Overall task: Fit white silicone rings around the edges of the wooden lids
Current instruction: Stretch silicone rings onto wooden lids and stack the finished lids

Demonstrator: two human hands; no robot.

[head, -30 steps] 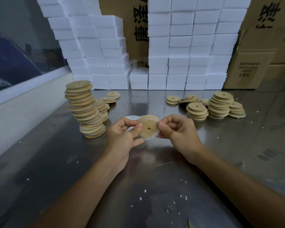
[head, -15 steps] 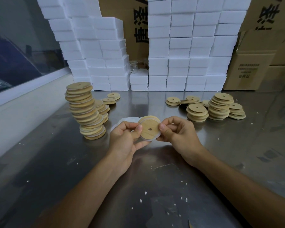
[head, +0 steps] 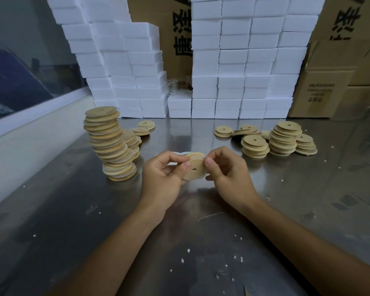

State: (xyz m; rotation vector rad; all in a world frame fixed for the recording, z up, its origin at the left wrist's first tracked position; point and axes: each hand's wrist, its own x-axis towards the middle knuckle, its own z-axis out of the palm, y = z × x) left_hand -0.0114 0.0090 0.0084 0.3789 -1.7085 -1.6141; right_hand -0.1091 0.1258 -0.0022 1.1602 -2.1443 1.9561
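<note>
**Steel bench, one lid in both hands**

Scuffed steel tabletop [head: 73, 221] underneath, and both thumbs pinch one round wooden lid with a centre hole [head: 194, 169], held up just above it. Left hand [head: 165, 180] and right hand [head: 229, 174] curl round its rim, a white silicone ring [head: 175, 153] peeking behind. Leftward, one leaning tall stack of ringed lids [head: 110, 144]; rightward, three short stacks of bare wooden lids [head: 282, 138]. White foam blocks [head: 233, 60] wall the back.

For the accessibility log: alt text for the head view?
Both hands, left hand and right hand, pinch a wooden lid above a metal table. Stacks of lids stand on either side, white boxes behind.
</note>
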